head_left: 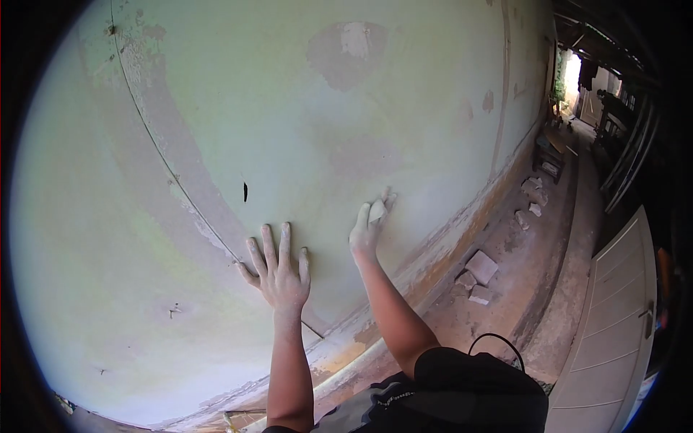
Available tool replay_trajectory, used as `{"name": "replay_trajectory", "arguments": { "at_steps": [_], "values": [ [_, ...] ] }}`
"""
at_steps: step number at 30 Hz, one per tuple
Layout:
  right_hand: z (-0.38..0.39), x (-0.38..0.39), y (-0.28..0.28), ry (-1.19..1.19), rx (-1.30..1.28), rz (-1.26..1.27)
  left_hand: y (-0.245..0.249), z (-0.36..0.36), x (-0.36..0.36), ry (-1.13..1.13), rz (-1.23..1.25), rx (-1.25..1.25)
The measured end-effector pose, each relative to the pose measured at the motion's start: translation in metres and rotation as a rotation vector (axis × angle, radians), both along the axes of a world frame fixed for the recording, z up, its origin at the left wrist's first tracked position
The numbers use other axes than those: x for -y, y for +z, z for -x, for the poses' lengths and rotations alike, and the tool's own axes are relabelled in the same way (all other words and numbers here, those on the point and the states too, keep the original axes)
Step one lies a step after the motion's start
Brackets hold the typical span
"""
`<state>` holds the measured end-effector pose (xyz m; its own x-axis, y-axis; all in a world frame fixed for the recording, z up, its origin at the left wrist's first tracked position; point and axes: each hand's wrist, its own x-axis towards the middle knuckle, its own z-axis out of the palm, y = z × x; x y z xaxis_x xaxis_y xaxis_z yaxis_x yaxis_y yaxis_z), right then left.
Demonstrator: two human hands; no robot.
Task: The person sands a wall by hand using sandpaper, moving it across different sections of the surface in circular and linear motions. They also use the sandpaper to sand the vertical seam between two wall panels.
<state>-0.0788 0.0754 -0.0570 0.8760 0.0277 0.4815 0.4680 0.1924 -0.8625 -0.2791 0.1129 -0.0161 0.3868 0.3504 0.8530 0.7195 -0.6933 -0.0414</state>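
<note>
My left hand lies flat with its fingers spread against the green plastered wall, beside a thin dark cable that runs down the wall. To its right, my right hand presses a small pale folded piece, perhaps sandpaper, to the wall; its fingers are closed over it. Pale dust coats both hands. Around them the wall shows grey patches, and a patch of flaked paint sits higher up.
Broken slabs and rubble lie on the floor along the wall's foot. A white door panel leans at the lower right. Farther along the passage stands a small wooden stool, and poles lean on the right.
</note>
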Motion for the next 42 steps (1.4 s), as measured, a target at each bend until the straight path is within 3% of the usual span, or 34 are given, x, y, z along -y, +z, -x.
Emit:
{"name": "replay_trajectory", "arguments": {
  "at_steps": [2, 3, 5, 8, 10, 14, 17, 19, 22, 24, 26, 29, 32, 34, 36, 39, 42],
  "values": [
    [0.056, -0.004, 0.012, 0.019, 0.248, 0.179, 0.0, 0.001, 0.005, -0.016, 0.048, 0.002],
    [0.061, -0.001, 0.01, 0.017, 0.232, 0.168, 0.002, 0.001, 0.005, -0.038, 0.093, 0.009],
    [0.058, 0.004, 0.009, 0.083, 0.446, 0.321, 0.002, 0.004, 0.006, -0.023, 0.08, -0.03],
    [0.025, 0.012, -0.004, 0.108, 0.515, 0.352, -0.003, 0.002, 0.003, 0.015, 0.066, -0.082],
    [0.005, 0.017, -0.008, 0.106, 0.492, 0.364, -0.003, 0.001, 0.008, 0.064, 0.131, -0.097],
    [-0.07, 0.027, -0.026, 0.007, 0.322, 0.11, -0.001, -0.001, 0.015, 0.058, 0.225, -0.077],
    [-0.142, 0.038, -0.047, -0.046, 0.352, 0.073, -0.004, -0.008, 0.02, 0.068, 0.284, -0.055],
    [-0.171, 0.049, -0.046, -0.087, 0.151, -0.045, -0.005, -0.02, 0.028, 0.077, 0.333, -0.027],
    [-0.156, 0.04, -0.025, -0.087, -0.021, -0.011, 0.001, -0.055, 0.041, 0.032, 0.383, 0.094],
    [-0.084, 0.028, 0.016, -0.068, 0.155, 0.11, 0.009, -0.082, 0.053, 0.102, 0.511, -0.011],
    [-0.039, 0.022, 0.019, 0.041, 0.449, 0.347, 0.005, -0.097, 0.053, 0.093, 0.431, -0.049],
    [-0.057, 0.028, -0.002, 0.154, 0.547, 0.46, 0.021, -0.104, 0.058, 0.068, 0.401, -0.1],
    [-0.107, 0.046, -0.026, 0.095, 0.449, 0.37, 0.018, -0.104, 0.054, 0.129, 0.382, -0.129],
    [-0.151, 0.054, -0.046, 0.022, 0.275, 0.149, 0.017, -0.107, 0.053, 0.153, 0.383, -0.129],
    [-0.203, 0.054, -0.088, -0.092, 0.271, 0.11, 0.016, -0.106, 0.052, 0.14, 0.357, -0.101],
    [-0.21, 0.058, -0.082, -0.085, 0.118, 0.053, 0.022, -0.106, 0.057, 0.153, 0.386, -0.124],
    [-0.166, 0.042, -0.048, -0.052, 0.096, 0.028, 0.018, -0.104, 0.054, 0.134, 0.372, -0.124]
  ]
}}
